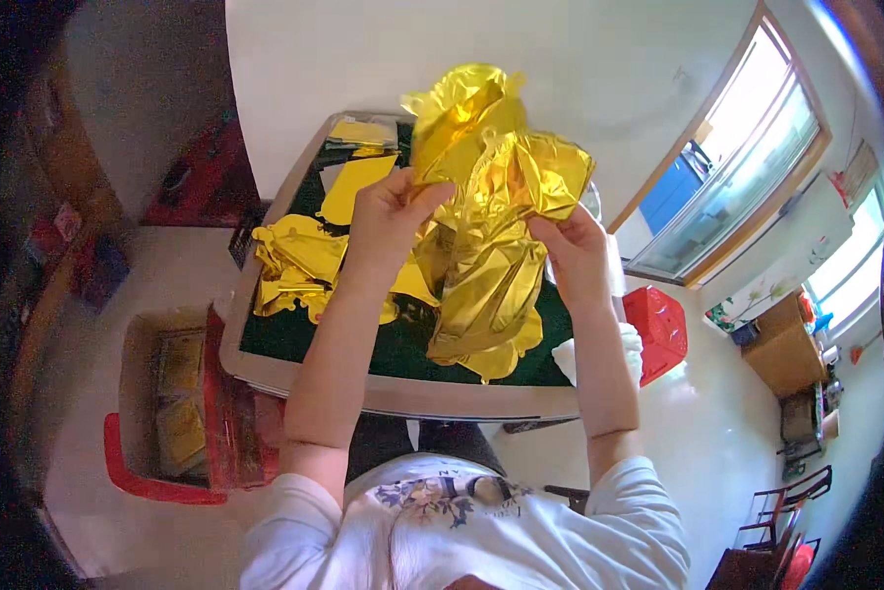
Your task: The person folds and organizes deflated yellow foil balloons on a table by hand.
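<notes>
Both hands are raised over the table (393, 398), the left hand (388, 211) and right hand (572, 246) each pinched on the crumpled gold foil sheet (486, 226), and I reckon a hard tug apart could tear that thin foil.

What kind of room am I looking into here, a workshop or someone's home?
Probably a room in a home used for handwork: a small green-topped table piled with gold foil, a window at the right, and dark chairs on a pale floor.
</notes>
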A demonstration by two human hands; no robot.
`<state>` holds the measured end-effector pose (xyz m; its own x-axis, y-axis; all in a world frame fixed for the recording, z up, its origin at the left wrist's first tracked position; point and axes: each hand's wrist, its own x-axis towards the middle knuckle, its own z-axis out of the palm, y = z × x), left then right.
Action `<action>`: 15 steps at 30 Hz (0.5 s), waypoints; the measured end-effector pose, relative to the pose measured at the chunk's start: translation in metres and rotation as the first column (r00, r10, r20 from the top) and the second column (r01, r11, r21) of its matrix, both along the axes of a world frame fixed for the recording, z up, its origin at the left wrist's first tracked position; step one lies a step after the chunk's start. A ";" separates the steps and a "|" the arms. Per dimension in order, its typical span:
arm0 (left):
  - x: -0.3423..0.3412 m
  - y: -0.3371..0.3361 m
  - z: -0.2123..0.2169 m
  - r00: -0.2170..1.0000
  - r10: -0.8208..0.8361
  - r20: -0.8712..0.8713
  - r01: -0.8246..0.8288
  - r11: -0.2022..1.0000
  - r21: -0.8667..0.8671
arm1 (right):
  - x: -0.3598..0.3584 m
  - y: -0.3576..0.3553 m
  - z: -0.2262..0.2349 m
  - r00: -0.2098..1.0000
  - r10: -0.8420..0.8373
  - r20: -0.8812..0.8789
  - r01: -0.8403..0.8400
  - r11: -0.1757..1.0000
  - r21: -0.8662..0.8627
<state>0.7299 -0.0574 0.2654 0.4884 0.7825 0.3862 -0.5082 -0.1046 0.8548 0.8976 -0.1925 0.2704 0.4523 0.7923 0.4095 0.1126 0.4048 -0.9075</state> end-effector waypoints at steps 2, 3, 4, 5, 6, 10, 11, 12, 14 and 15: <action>0.001 -0.001 -0.006 0.999 0.026 0.022 -0.027 0.998 0.060 | -0.001 -0.001 -0.010 1.000 -0.005 -0.022 0.006 1.000 0.024; 0.001 0.000 -0.010 0.989 0.111 -0.102 -0.096 0.986 0.135 | -0.003 -0.002 -0.013 0.999 -0.009 -0.045 0.011 0.999 0.046; 0.000 -0.001 -0.009 0.955 0.202 -0.217 -0.155 0.964 0.218 | -0.010 -0.005 -0.011 0.998 -0.009 -0.055 0.011 0.999 0.036; -0.001 -0.003 -0.009 0.955 0.204 -0.215 -0.155 0.963 0.222 | -0.011 -0.006 -0.012 0.999 -0.009 -0.053 0.011 0.999 0.039; -0.002 -0.007 -0.008 0.977 0.125 -0.170 -0.105 0.987 0.125 | -0.011 -0.005 -0.014 0.999 -0.027 -0.042 0.028 0.999 0.030; -0.015 -0.017 -0.003 0.996 0.061 -0.070 -0.068 0.993 -0.100 | -0.013 -0.006 -0.015 0.994 -0.105 0.041 0.104 0.994 0.024; -0.021 -0.012 -0.010 0.995 0.070 -0.071 -0.077 0.992 -0.099 | -0.014 -0.004 -0.014 0.981 -0.143 0.130 0.145 0.989 -0.002; -0.030 -0.001 -0.021 0.981 0.193 -0.018 -0.194 0.974 -0.120 | -0.016 -0.001 -0.010 0.983 -0.133 0.128 0.134 0.991 -0.002; -0.054 0.007 -0.027 0.922 0.387 0.024 -0.382 0.917 -0.114 | -0.013 0.006 0.001 0.993 -0.098 0.058 0.111 0.949 -0.296; -0.068 0.007 -0.027 0.889 0.458 0.014 -0.455 0.886 -0.082 | -0.002 0.013 0.004 0.992 -0.108 0.061 0.122 0.946 -0.300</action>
